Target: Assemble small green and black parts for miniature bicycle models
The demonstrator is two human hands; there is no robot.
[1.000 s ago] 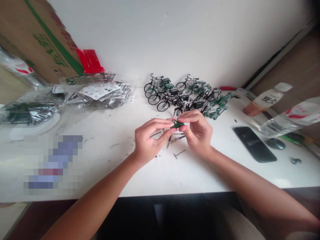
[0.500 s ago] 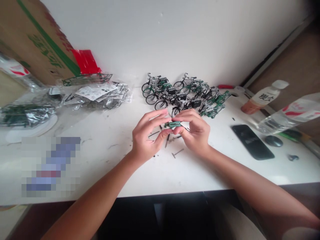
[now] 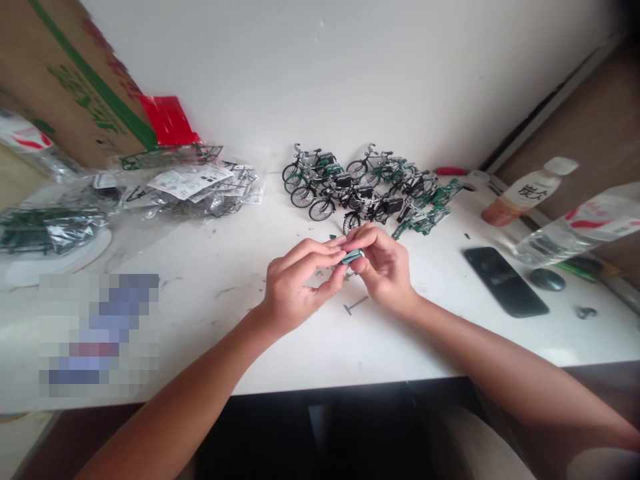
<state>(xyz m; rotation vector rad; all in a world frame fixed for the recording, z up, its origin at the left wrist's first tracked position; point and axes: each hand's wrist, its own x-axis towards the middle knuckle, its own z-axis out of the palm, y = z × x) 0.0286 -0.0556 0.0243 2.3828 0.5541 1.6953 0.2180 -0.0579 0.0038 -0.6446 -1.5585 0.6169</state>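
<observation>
A small green plastic piece (image 3: pixel 353 256) is pinched between both hands above the middle of the table. My left hand (image 3: pixel 303 273) closes thumb and fingertips on its left end. On its right end, my right hand (image 3: pixel 383 263) grips it between thumb and bent fingers. The piece looks like a little bag or case with a dark slit; its exact kind is hard to make out. Beneath the hands lies a thin dark T-shaped part (image 3: pixel 356 306). Just beyond them stand several miniature bicycles (image 3: pixel 345 190), black and green, some with black bags.
Clear plastic bags of parts with printed sheets (image 3: pixel 193 183) lie at the back left, before a cardboard box (image 3: pixel 90 87). More green parts (image 3: pixel 55 230) sit farther left. On the right are a phone (image 3: pixel 506 281), a dark round object (image 3: pixel 547 280) and drink bottles (image 3: pixel 530 190).
My right hand has shifted slightly left, and the hands are closer together. The green piece has turned, its right end tilting up, and my left fingertips now close on it.
</observation>
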